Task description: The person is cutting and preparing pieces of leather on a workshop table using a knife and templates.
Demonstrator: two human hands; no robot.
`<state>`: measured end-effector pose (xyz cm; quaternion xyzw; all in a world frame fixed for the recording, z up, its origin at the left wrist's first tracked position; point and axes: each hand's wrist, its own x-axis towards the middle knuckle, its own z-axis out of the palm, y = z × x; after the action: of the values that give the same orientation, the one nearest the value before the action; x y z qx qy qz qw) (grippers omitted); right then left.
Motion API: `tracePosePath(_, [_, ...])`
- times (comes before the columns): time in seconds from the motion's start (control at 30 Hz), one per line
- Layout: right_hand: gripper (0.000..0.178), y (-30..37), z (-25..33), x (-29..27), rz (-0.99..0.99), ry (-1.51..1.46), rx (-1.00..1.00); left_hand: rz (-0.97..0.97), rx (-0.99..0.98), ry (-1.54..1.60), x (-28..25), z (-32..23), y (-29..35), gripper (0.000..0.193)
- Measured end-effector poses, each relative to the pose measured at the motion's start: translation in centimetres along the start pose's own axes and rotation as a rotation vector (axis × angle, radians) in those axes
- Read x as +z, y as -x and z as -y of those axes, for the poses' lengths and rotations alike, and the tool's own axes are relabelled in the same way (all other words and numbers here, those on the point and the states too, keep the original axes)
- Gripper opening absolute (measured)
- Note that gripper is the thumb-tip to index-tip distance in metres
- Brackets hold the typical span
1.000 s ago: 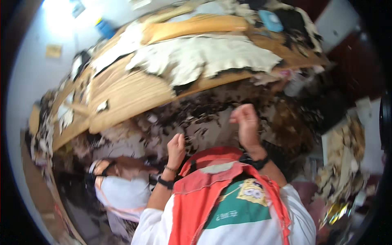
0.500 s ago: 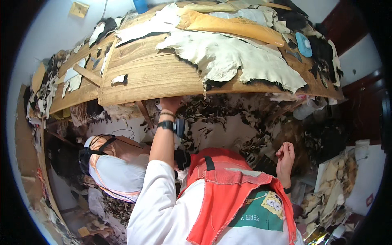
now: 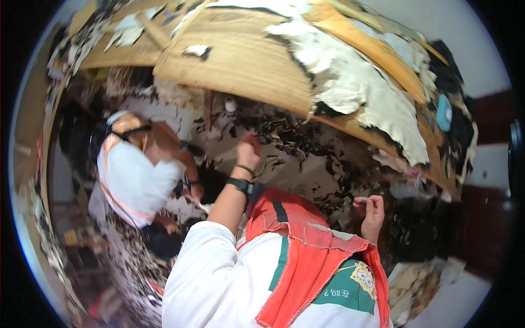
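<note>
My left hand (image 3: 249, 151), with a watch and a bracelet on its wrist, is raised in front of the wooden worktable's (image 3: 235, 54) near edge. Its fingers are curled together; whatever they hold, if anything, is hidden. Under the table edge, just beyond this hand, stands a small white cylinder (image 3: 230, 104). To the right of my red apron (image 3: 295, 213), my right hand (image 3: 372, 216) is held up with fingers bent towards the thumb. Something small and pale may be at its fingertips, too small to name. Neither hand touches the table.
A pale hide (image 3: 344, 74) lies on the table beside a long tan sheet (image 3: 363, 44). A small white scrap (image 3: 195, 50) and a blue box (image 3: 443, 113) lie there too. Dark scraps (image 3: 295, 136) litter the floor. Another person (image 3: 139, 177) bends low at left.
My left hand has come back from under the table edge towards me. The view has turned, tilting the table down to the right. The other person has shifted, and their hands now show.
</note>
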<state>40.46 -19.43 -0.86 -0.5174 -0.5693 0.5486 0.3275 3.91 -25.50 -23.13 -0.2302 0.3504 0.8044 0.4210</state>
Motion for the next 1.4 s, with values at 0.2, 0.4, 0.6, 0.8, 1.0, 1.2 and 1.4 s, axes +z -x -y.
tracePosePath(0.2, [0.011,-5.6,2.6,7.1,0.821,0.346,-0.146,0.185,0.031,-0.457,-0.3,6.7,14.3,0.021])
tracePosePath(0.4, [0.018,-5.8,0.6,13.8,1.249,0.407,-0.401,0.268,0.12,0.134,0.9,6.9,21.2,0.019])
tracePosePath(0.6, [0.017,-4.1,-0.9,11.1,1.526,0.523,-0.435,0.023,0.31,0.269,-5.2,8.4,27.9,0.022])
tracePosePath(0.8, [0.018,-1.4,-1.4,12.1,1.543,0.464,-0.682,0.034,0.332,0.208,-3.2,11.2,32.1,0.025])
tracePosePath(1.0, [0.03,-4.3,-1.4,8.1,1.61,0.487,-0.308,-0.182,0.673,0.153,-7.2,8.9,33.0,0.023])
tracePosePath(1.2, [0.032,-7.5,-3.3,4.8,1.195,0.716,-0.613,-0.192,0.789,0.099,-6.8,7.5,34.0,0.024])
tracePosePath(1.4, [0.032,-9.2,-3.6,2.1,0.853,0.878,-0.816,-0.211,0.873,0.032,-5.7,6.6,33.7,0.024])
